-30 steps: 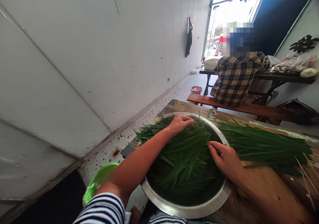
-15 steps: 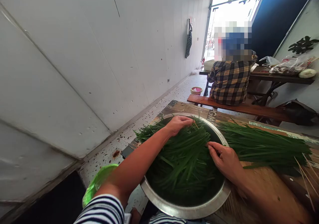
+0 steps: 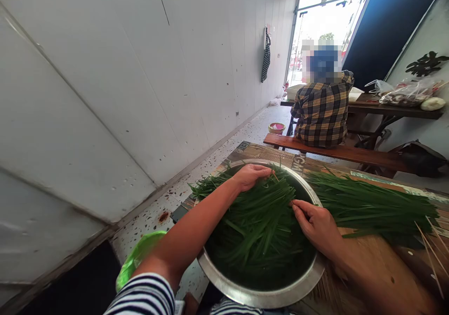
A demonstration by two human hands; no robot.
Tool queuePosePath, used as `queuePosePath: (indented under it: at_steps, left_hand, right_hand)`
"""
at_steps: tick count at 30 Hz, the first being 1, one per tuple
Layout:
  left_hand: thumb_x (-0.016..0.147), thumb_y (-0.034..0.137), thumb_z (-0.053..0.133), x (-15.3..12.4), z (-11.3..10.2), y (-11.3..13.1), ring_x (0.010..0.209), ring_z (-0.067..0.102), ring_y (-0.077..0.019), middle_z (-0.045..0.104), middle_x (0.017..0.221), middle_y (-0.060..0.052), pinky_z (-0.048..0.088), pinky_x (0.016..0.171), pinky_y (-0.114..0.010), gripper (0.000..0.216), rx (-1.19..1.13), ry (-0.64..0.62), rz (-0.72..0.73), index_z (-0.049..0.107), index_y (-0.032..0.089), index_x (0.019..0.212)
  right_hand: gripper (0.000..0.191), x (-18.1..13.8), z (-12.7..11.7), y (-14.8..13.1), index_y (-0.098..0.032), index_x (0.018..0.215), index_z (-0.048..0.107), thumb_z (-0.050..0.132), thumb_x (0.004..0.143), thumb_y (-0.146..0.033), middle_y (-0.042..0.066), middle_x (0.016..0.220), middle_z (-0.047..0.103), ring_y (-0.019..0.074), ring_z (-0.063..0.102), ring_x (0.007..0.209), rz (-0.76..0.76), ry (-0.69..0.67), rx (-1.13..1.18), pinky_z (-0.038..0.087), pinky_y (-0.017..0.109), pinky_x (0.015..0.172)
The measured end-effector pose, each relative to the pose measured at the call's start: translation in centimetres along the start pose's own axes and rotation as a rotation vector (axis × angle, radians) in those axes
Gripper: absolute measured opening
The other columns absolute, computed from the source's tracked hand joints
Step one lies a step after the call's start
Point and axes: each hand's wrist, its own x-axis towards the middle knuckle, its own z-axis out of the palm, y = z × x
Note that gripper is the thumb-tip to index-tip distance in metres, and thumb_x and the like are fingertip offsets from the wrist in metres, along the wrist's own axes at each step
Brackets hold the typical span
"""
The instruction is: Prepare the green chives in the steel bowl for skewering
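A wide steel basin (image 3: 260,297) holds a mass of long garlic chives (image 3: 261,217). My left hand (image 3: 250,177) reaches over the far side of the basin, thumb and fingers pinched on one end of a thin bamboo skewer (image 3: 275,176). At the right rim my right hand (image 3: 315,219) is closed in a pinch, where a thin tip of the skewer shows at the fingertips. Between the two hands the skewer's middle is hidden by a row of chive leaves, which fan down from it to the left.
More garlic chives (image 3: 372,205) lie on the wooden table (image 3: 379,259) to the right. Loose skewers (image 3: 430,254) rest at the far right, others (image 3: 326,291) beside the basin. A green bag-lined bin (image 3: 135,259) stands left. Ahead, a person in a plaid shirt (image 3: 322,114) sits on a bench (image 3: 372,156).
My hands and the chives have barely moved. The seated person ahead has leaned slightly to the left.
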Motion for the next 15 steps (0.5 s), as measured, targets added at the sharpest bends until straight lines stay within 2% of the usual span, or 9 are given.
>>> queuePosePath:
  at_steps: [12, 15]
  left_hand:
    - [0.051, 0.026, 0.082, 0.23, -0.17, -0.3, 0.059, 0.052, -0.007, 0.064, 0.064, -0.005, 0.037, 0.063, -0.023, 0.032, -0.035, -0.018, 0.002, 0.071, 0.005, 0.073]
    - [0.051, 0.025, 0.082, -0.07, 0.02, -0.06, 0.058, 0.052, -0.0064, 0.063, 0.063, -0.004, 0.037, 0.062, -0.023, 0.031, -0.085, -0.007, -0.039, 0.07, 0.006, 0.073]
  right_hand:
    - [0.036, -0.08, 0.32, 0.52, -0.019, 0.096, 0.069, 0.039, 0.086, -0.036, 0.004, 0.087, 0.073, 0.0173, 0.068, 0.069, -0.034, 0.028, -0.003, 0.049, 0.026, 0.061]
    - [0.035, -0.07, 0.33, 0.55, -0.02, 0.097, 0.069, 0.039, 0.086, -0.036, 0.003, 0.089, 0.073, 0.0178, 0.068, 0.072, -0.041, 0.041, -0.003, 0.05, 0.027, 0.063]
